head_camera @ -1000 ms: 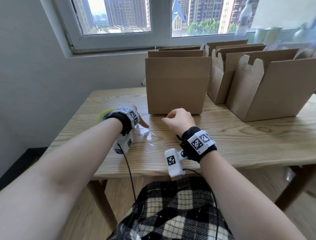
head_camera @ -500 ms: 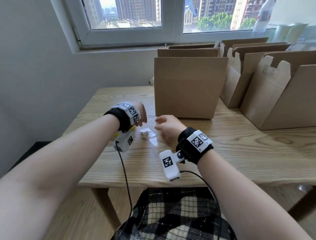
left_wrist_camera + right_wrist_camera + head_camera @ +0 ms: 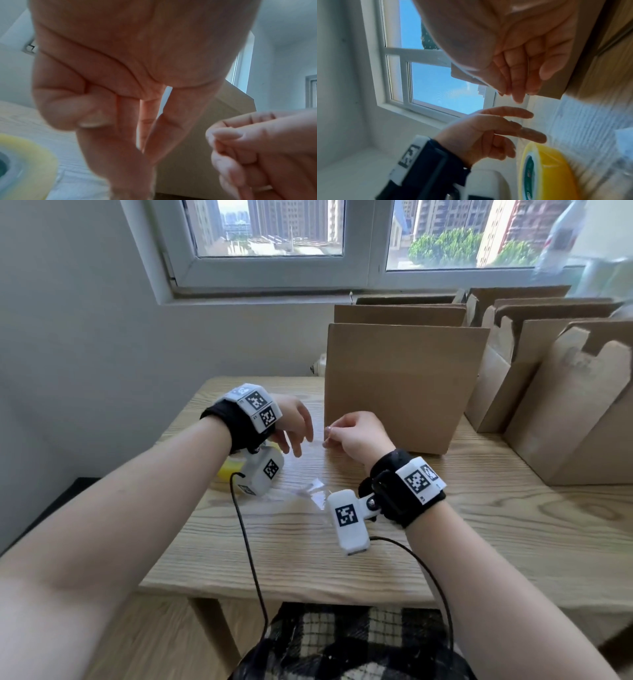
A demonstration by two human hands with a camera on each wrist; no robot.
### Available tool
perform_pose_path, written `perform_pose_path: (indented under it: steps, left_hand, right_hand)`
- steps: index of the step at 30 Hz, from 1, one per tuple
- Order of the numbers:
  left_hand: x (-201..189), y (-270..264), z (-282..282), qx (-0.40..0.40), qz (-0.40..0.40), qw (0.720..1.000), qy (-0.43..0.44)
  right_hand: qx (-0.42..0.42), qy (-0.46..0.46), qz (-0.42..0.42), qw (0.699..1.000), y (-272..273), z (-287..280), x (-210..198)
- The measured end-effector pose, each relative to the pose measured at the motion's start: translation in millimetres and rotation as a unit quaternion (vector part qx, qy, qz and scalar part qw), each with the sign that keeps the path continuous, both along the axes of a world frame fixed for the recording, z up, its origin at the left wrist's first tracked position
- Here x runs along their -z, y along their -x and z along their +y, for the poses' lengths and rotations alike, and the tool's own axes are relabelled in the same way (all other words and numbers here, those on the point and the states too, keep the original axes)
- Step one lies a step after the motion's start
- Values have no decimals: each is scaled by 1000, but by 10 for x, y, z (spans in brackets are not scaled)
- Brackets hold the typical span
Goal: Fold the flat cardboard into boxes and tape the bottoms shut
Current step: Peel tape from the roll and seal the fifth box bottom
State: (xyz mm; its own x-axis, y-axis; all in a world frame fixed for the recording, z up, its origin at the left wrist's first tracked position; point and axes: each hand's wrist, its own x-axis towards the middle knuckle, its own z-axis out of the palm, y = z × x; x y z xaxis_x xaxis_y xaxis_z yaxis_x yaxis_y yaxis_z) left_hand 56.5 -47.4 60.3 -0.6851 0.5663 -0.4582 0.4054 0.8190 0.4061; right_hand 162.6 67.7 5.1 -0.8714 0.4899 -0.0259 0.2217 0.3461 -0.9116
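Both hands have lifted off the tabletop since a moment ago: the right hand pinches a clear tape strip, seemingly peeling it from the left hand, whose fingers hang loosely spread. Nearest box stands behind; yellow tape roll lies under the left wrist.

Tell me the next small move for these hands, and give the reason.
Probably free the clear tape scrap that seems stuck between the hands, then drop it. The right hand appears to pinch one end while the left hand hangs with fingers spread, gripping nothing. The yellow tape roll lies untouched on the table, and the nearest box already stands folded.
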Motion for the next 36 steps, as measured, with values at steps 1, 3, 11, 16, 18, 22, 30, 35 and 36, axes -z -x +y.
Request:
perform_pose_path:
  steps: [1, 3, 11, 16, 18, 22, 30, 35, 36]
  left_hand:
    - [-13, -8, 11, 6, -7, 1000, 1]
    - [-56, -48, 28, 19, -9, 1000, 0]
    - [-414, -141, 72, 64, 33, 983, -169]
    - [-889, -164, 46, 78, 27, 946, -314]
    - [-969, -183, 77, 78, 50, 937, -336]
    - [-1111, -216, 171, 60, 74, 902, -421]
    - [-1426, -335, 392, -26, 71, 826, -559]
    - [-1308, -247, 476, -112, 9, 826, -552]
    - [-1261, -246, 477, -123, -10, 825, -552]
  right_hand:
    - [-3, -11, 2, 1000, 2, 3, -15]
    - [-18, -40, -17, 999, 35, 13, 8]
    - [-74, 76, 27, 994, -53, -29, 21]
    - [-81, 119, 132, 981, -244, 101, -310]
    - [-85, 121, 159, 976, -317, 164, -440]
    - [-81, 113, 196, 971, -376, 239, -599]
    - [38, 73, 208, 975, -488, 470, -624]
    - [54, 161, 258, 951, -744, 766, -640]
    - [73, 164, 263, 948, -784, 822, -644]
